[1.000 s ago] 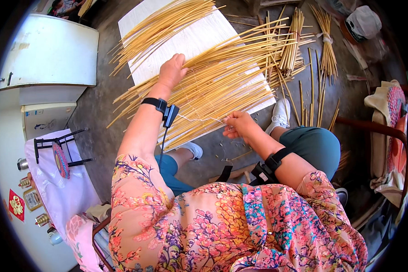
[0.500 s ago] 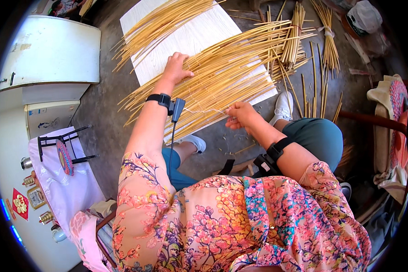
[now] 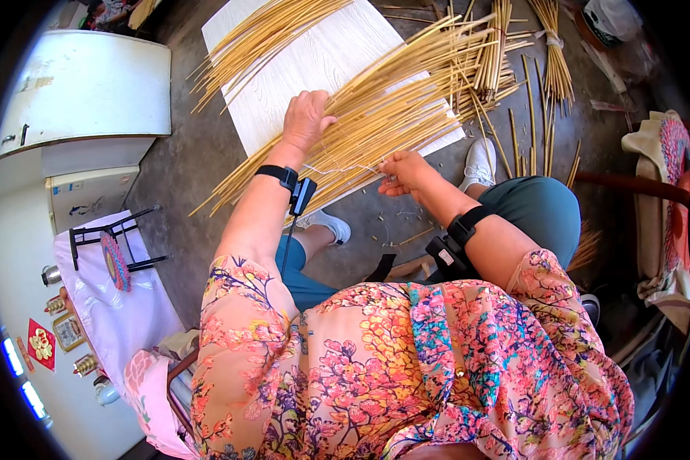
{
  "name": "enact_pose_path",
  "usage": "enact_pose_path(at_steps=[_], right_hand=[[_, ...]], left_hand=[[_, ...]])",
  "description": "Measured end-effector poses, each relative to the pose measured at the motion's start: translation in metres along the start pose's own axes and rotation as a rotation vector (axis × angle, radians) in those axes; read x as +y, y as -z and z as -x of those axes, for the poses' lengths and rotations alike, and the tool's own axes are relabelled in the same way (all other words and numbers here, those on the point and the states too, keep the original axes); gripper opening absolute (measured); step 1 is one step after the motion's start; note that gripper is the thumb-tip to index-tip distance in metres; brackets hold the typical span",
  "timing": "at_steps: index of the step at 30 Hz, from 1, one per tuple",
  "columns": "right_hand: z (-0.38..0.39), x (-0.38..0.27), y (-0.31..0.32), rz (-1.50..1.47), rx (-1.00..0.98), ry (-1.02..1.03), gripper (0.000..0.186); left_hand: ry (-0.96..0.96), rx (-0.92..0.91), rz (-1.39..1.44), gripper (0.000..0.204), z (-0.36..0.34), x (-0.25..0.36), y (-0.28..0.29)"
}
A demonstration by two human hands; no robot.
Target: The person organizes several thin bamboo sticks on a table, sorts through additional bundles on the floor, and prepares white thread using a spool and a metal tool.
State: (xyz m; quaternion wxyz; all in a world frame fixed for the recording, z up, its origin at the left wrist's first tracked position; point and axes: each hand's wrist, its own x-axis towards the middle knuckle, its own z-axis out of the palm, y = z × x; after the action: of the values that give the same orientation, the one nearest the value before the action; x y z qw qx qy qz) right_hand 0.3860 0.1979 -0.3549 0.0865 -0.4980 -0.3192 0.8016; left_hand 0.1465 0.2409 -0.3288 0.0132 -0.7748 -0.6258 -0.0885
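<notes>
A row of long yellow plant stalks [image 3: 383, 126], joined by thin white cord, lies slanting across a white wood-grain board. My left hand [image 3: 307, 120] is closed over the row's far edge, thumb on top and fingers curled around the stalks. A length of white string [image 3: 345, 168] runs over the near stalks toward my right hand [image 3: 406, 173]. That hand pinches the string's end between thumb and fingers, just beside the near edge of the row. Fingertips of the left hand are hidden behind the stalks.
On the board's [image 3: 264, 88] far part rests a loose pile of stalks [image 3: 272, 38]. Tied bundles [image 3: 552, 57] and scattered stalks lie on the floor at far right. A white cabinet [image 3: 92, 88] stands left, a wooden-armed chair [image 3: 652, 184] right. My shoes flank the board.
My left hand has gripped the far stalks and drawn them up, so the row looks narrower and its right ends rise. The right hand still pinches the string, barely moved.
</notes>
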Motion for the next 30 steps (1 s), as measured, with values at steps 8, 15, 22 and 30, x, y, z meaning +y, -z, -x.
enact_pose_path(at_steps=[8, 15, 22, 30], right_hand=[[-0.014, 0.011, 0.019, -0.014, 0.029, -0.013, 0.014], [-0.019, 0.019, 0.027, -0.009, 0.025, 0.004, 0.017], [-0.029, 0.019, 0.033, -0.09, 0.051, 0.035, 0.021], [-0.018, 0.001, 0.032, -0.131, 0.089, 0.065, 0.022]], left_hand=[[0.006, -0.099, 0.35, 0.06, 0.017, 0.014, -0.03], [0.081, -0.105, 0.27, 0.081, 0.011, 0.034, -0.043], [0.141, -0.311, 0.213, 0.061, -0.005, 0.039, -0.053], [0.199, -0.26, 0.158, 0.09, -0.004, 0.045, -0.053]])
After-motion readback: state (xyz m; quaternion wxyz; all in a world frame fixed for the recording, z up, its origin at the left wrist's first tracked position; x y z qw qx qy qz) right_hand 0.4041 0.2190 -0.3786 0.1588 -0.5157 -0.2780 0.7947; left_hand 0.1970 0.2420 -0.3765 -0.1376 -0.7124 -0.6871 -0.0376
